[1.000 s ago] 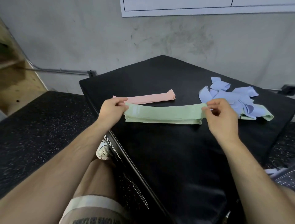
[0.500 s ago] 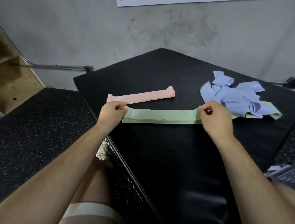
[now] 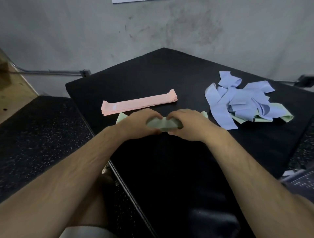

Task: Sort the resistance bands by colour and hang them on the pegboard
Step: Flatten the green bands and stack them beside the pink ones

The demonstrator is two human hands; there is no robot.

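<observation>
A stack of green bands (image 3: 162, 124) lies on the black padded box (image 3: 169, 81), bunched up in the middle. My left hand (image 3: 139, 124) and my right hand (image 3: 188, 125) grip it side by side, fingers curled round it, thumbs nearly touching. Its ends stick out past both hands. Just behind it lies a flat stack of pink bands (image 3: 139, 103). A loose heap of blue bands (image 3: 241, 100) sits to the right, covering at least one more green band (image 3: 287, 118).
The box stands in a corner against a grey wall (image 3: 153, 30). Speckled black rubber flooring (image 3: 39, 132) lies to the left, with a wooden structure (image 3: 10, 91) beyond it. A white board edge (image 3: 129, 1) shows at the top. A grey perforated object (image 3: 302, 180) sits at the right edge.
Both hands have slid from the ends of the green stack toward its middle and now squeeze it together. The view has tilted down a little.
</observation>
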